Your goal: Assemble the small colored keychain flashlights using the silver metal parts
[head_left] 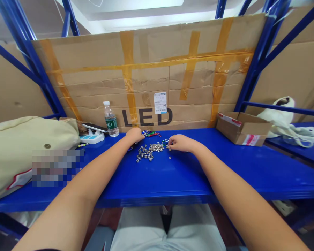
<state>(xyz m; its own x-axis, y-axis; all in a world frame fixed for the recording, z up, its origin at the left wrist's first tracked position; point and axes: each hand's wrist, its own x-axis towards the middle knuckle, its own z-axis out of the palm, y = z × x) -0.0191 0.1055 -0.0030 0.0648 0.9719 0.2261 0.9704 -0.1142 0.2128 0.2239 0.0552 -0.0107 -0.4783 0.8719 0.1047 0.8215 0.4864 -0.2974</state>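
My left hand [135,135] is curled with its knuckles up at the back of the blue table, left of several coloured carabiners [152,134]. Its fingertips are mostly hidden, and some dark, shiny pieces show just below it. My right hand [180,143] has thumb and fingers drawn together in a pinch at the right end of a spread of small silvery metal pieces [156,147]. What lies between those fingertips is too small to tell. Left of that spread is a looser heap of similar metal pieces [144,153]. One single metal piece [170,158] lies apart, nearer to me.
A water bottle [111,120] stands at the back left, beside a white power strip [92,138] and a phone [95,127]. A cream bag [28,146] covers the left end. An opened cardboard box [243,128] sits at right. A tall cardboard sheet [199,87] closes the back.
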